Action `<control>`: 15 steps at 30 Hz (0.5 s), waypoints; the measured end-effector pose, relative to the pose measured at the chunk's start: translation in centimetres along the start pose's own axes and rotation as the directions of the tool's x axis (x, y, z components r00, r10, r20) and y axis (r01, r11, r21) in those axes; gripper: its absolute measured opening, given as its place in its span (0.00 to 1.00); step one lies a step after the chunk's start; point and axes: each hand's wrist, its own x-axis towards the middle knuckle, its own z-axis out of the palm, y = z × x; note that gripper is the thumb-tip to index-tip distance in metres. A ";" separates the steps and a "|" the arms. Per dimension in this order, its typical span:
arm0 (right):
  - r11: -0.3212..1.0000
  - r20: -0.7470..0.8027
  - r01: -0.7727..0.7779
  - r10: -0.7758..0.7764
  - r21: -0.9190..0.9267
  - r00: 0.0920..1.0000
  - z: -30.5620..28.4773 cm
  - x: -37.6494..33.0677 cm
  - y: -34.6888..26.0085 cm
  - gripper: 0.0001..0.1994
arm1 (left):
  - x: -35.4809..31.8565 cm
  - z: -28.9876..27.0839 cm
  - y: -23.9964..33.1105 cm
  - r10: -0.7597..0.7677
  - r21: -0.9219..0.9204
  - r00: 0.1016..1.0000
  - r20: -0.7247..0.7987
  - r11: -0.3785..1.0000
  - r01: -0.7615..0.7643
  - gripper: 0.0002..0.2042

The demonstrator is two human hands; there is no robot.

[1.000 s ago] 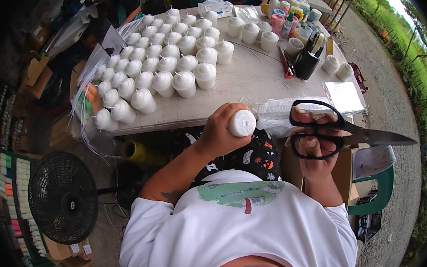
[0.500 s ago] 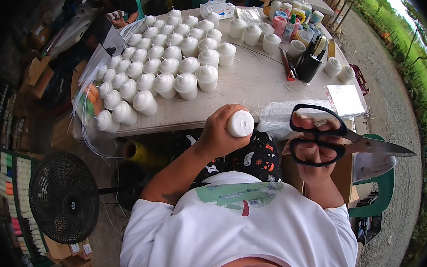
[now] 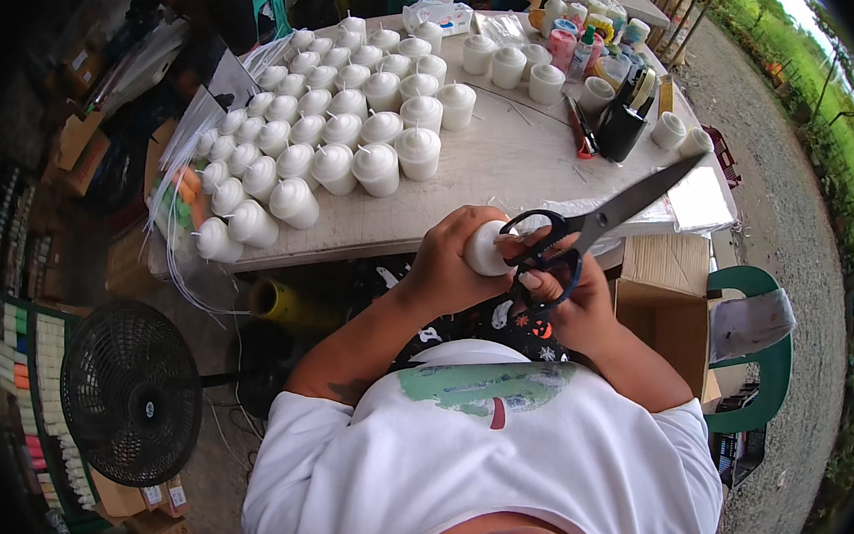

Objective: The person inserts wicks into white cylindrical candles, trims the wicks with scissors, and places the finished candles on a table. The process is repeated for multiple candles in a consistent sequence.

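Left hand [image 3: 447,264]: wrapped around a small white candle [image 3: 487,249], held above the lap, just off the counter [image 3: 515,164] edge
Right hand [image 3: 570,298]: fingers through the loops of black scissors [image 3: 591,225], blades nearly shut, base at the candle's top
Risk: blades could nick the left fingertips, which sit right beside the cut; a slip could gouge the wax
Containers: black cup [image 3: 620,132] holds tools; cardboard box [image 3: 669,316] at right, contents not visible
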 end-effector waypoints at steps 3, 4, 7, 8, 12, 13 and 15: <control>0.996 -0.028 0.044 -0.042 0.074 0.999 0.7 0.9 -0.9 0.15 | -0.9 0.5 -1.4 -0.006 0.034 0.999 -0.052 0.999 0.008 0.26; 0.983 -0.102 0.094 -0.079 0.159 0.992 1.1 1.0 -2.4 0.15 | -0.7 0.7 -1.4 0.043 0.003 0.996 -0.079 0.999 -0.043 0.26; 0.960 -0.025 -0.275 0.274 -0.042 0.961 1.7 0.4 -0.5 0.13 | 0.0 0.2 -0.6 0.037 0.038 0.999 -0.006 0.999 -0.037 0.25; 0.980 0.004 -0.153 0.154 -0.125 0.988 1.1 0.5 0.7 0.13 | 0.0 0.3 -1.6 -0.010 0.016 1.000 -0.016 1.000 0.011 0.25; 0.946 -0.135 0.194 -0.163 0.261 0.977 -1.5 2.0 -2.4 0.14 | -0.7 0.2 -1.7 -0.057 -0.066 0.998 -0.008 0.996 0.056 0.25; 0.959 -0.156 0.201 -0.172 0.201 0.973 -2.9 1.9 -3.8 0.15 | -0.6 0.0 -1.5 -0.031 -0.041 0.999 -0.016 0.999 0.030 0.25; 0.960 -0.204 0.276 -0.262 0.040 0.943 -3.5 1.3 -4.6 0.18 | -0.1 -0.3 -1.4 0.032 0.012 0.999 -0.027 0.999 -0.032 0.25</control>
